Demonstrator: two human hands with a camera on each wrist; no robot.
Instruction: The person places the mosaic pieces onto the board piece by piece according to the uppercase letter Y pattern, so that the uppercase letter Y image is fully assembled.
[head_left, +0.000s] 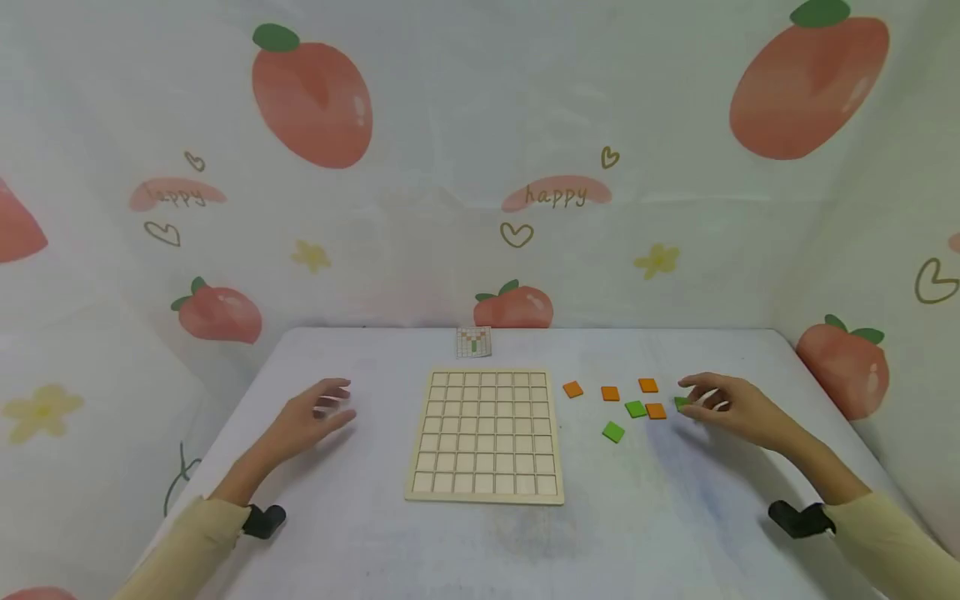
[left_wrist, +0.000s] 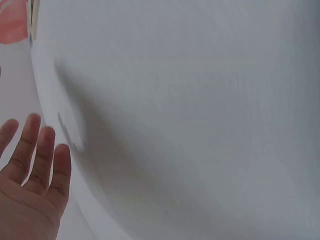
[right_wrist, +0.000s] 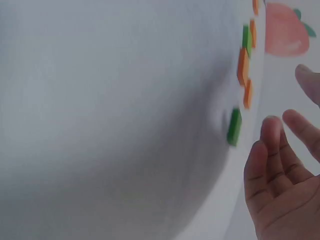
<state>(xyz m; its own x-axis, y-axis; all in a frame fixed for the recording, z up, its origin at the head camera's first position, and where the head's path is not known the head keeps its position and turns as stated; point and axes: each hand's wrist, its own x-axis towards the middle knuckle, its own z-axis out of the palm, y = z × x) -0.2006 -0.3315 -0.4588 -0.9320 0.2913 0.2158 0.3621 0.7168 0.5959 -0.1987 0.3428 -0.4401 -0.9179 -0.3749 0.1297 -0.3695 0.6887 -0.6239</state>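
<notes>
A small cloth-walled booth, apparently a recording set-up: a white curtain (head_left: 435, 167) printed with reddish fruit, yellow flowers, hearts and "happy" lines the far, left and right sides around a white-topped bench (head_left: 337, 517). Whether it stands in a home, studio or lab cannot be told.

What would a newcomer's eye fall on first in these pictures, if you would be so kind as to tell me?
Probably the big red fruit printed on the pale cloth behind the table. Next comes the grid board near the table's middle, with bright orange tiles and green tiles scattered to its right. The right hand is beside the rightmost green tile, while the left hand is above the table, left of the board.
</notes>
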